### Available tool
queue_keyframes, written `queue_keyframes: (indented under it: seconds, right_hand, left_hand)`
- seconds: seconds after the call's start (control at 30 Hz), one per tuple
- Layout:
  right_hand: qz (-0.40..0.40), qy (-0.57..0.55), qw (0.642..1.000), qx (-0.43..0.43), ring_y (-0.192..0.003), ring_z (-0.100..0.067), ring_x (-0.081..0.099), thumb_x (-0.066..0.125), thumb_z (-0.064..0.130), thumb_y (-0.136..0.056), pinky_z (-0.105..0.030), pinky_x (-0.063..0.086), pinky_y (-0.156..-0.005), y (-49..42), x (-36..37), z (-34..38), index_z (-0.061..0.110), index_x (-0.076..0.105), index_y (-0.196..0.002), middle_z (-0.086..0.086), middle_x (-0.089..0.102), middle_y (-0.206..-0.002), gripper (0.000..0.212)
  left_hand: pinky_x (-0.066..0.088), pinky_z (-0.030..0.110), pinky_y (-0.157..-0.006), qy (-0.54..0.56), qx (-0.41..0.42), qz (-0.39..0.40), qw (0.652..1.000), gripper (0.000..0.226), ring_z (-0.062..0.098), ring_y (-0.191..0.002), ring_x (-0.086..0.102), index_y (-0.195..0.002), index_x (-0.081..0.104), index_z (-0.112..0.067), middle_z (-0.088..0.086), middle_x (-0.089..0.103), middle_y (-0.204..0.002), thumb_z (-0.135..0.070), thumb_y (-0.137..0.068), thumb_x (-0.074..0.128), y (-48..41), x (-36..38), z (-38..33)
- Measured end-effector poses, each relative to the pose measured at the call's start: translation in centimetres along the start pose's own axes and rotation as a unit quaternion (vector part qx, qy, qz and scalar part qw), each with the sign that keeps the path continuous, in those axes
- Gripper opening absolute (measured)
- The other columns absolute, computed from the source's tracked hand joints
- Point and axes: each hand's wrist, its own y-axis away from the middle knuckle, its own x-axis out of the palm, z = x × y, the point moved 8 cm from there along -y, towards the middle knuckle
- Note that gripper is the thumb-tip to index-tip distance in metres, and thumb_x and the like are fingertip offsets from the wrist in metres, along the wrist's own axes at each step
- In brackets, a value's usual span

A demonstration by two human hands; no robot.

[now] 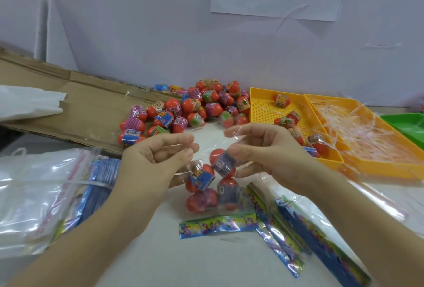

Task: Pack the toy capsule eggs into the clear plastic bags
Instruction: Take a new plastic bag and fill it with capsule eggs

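At lower right, spare flat bags (321, 240) lie within reach. Mid-frame, the left hand (158, 158) and right hand (268, 151) each pinch one side of the clear bag (210, 137), probably to hold its mouth open. Four capsule eggs (223, 164) hang inside. Beyond, at upper centre, the loose egg pile (190, 107) waits.

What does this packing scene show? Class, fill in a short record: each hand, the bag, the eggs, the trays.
left hand: pinches the open top of the clear bag
right hand: holds the other side of the top
eggs in bag: four visible
loose eggs: heaped behind the hands
yellow tray: a few eggs
second yellow tray: thin plastic strips
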Motion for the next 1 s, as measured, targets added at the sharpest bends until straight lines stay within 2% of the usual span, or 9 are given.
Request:
queue_keyframes:
  seconds: [0.07, 0.17, 0.33, 0.4, 0.53, 0.7, 0.77, 0.87, 1.0]
  right_hand:
    - [-0.002, 0.01, 1.0, -0.009, -0.062, -0.017, 0.069, 0.076, 0.015, -0.064, -0.026, 0.057, -0.053, -0.1, -0.1, -0.2, 0.017, 0.076, -0.083, -0.007, 0.069, -0.071, 0.02]
    - [0.006, -0.007, 1.0, -0.024, -0.065, -0.018, 0.069, 0.072, 0.012, -0.066, -0.026, 0.057, -0.054, -0.1, 0.1, -0.3, 0.018, 0.075, -0.074, -0.006, 0.069, -0.072, 0.01]
    - [0.031, -0.035, 0.998, -0.039, -0.071, -0.021, 0.07, 0.068, 0.008, -0.071, -0.028, 0.058, -0.055, 0.0, 0.0, -0.2, 0.019, 0.076, -0.081, -0.007, 0.064, -0.075, 0.016]
    - [0.043, -0.044, 0.997, -0.044, -0.072, -0.021, 0.069, 0.067, 0.009, -0.073, -0.028, 0.058, -0.056, 0.0, 0.0, -0.1, 0.02, 0.076, -0.084, -0.007, 0.063, -0.076, 0.017]
    - [0.061, -0.064, 0.995, -0.04, -0.074, -0.02, 0.071, 0.067, 0.006, -0.075, -0.028, 0.058, -0.056, 0.1, 0.1, -0.1, 0.012, 0.073, -0.072, -0.007, 0.07, -0.077, 0.008]
    - [0.076, -0.056, 0.994, -0.046, -0.073, -0.018, 0.071, 0.068, 0.008, -0.073, -0.032, 0.06, -0.061, 0.2, 0.2, 0.4, 0.013, 0.072, -0.066, -0.003, 0.071, -0.075, 0.009]
    - [0.079, -0.05, 0.995, -0.045, -0.073, -0.018, 0.07, 0.065, 0.002, -0.077, -0.033, 0.06, -0.062, 0.2, 0.2, 0.6, 0.012, 0.071, -0.065, -0.003, 0.07, -0.076, 0.017]
    - [0.073, -0.036, 0.996, -0.039, -0.074, -0.018, 0.069, 0.051, -0.015, -0.086, -0.029, 0.059, -0.061, 0.2, 0.0, 0.5, 0.011, 0.069, -0.06, -0.003, 0.069, -0.076, 0.041]
    - [0.055, -0.001, 0.998, -0.031, -0.075, -0.018, 0.068, 0.045, -0.022, -0.087, -0.026, 0.057, -0.061, 0.2, -0.2, 0.4, 0.01, 0.068, -0.055, -0.004, 0.066, -0.079, 0.051]
  left_hand:
    - [0.054, 0.018, -0.051, -0.003, 0.001, -0.003, 1.0, 0.024, 0.014, -0.067, 0.074, -0.07, 0.078, -0.03, 0.0, 0.078, -0.082, -0.009, -0.073, 0.069, 0.0, 0.1, 0.0]
    - [0.057, 0.021, -0.054, -0.004, 0.012, 0.004, 1.0, 0.013, 0.019, -0.071, 0.075, -0.066, 0.077, -0.028, 0.002, 0.077, -0.083, -0.018, -0.065, 0.068, -0.1, 0.2, 0.0]
    - [0.054, 0.018, -0.055, -0.018, 0.031, 0.042, 0.998, 0.009, 0.014, -0.073, 0.075, -0.064, 0.074, -0.029, -0.001, 0.077, -0.085, -0.024, -0.065, 0.067, 0.0, 0.6, -0.3]
    - [0.054, 0.017, -0.057, -0.034, 0.044, 0.059, 0.997, 0.016, 0.011, -0.075, 0.074, -0.066, 0.076, -0.029, -0.002, 0.076, -0.085, -0.019, -0.073, 0.066, -0.1, 0.8, -0.5]
    - [0.054, 0.017, -0.055, -0.079, 0.067, 0.069, 0.992, 0.054, 0.007, -0.077, 0.073, -0.055, 0.07, -0.028, -0.009, 0.076, -0.087, 0.008, -0.09, 0.055, -0.1, 0.8, -0.8]
    - [0.054, 0.017, -0.058, -0.129, 0.094, 0.107, 0.981, 0.063, 0.009, -0.086, 0.073, -0.05, 0.065, -0.029, -0.016, 0.074, -0.095, 0.016, -0.09, 0.049, 0.3, 1.3, -1.6]
    - [0.054, 0.016, -0.06, -0.137, 0.101, 0.123, 0.978, 0.066, 0.007, -0.09, 0.072, -0.051, 0.066, -0.03, -0.018, 0.073, -0.099, 0.02, -0.089, 0.047, 0.5, 1.6, -1.9]
    - [0.052, 0.013, -0.06, -0.147, 0.111, 0.137, 0.973, 0.068, -0.002, -0.095, 0.067, -0.052, 0.067, -0.031, -0.018, 0.071, -0.106, 0.024, -0.087, 0.045, 0.7, 1.8, -2.0]
    - [0.052, 0.014, -0.061, -0.163, 0.11, 0.142, 0.97, 0.067, -0.005, -0.101, 0.065, -0.053, 0.066, -0.032, -0.02, 0.069, -0.11, 0.022, -0.088, 0.047, 0.7, 1.7, -1.6]
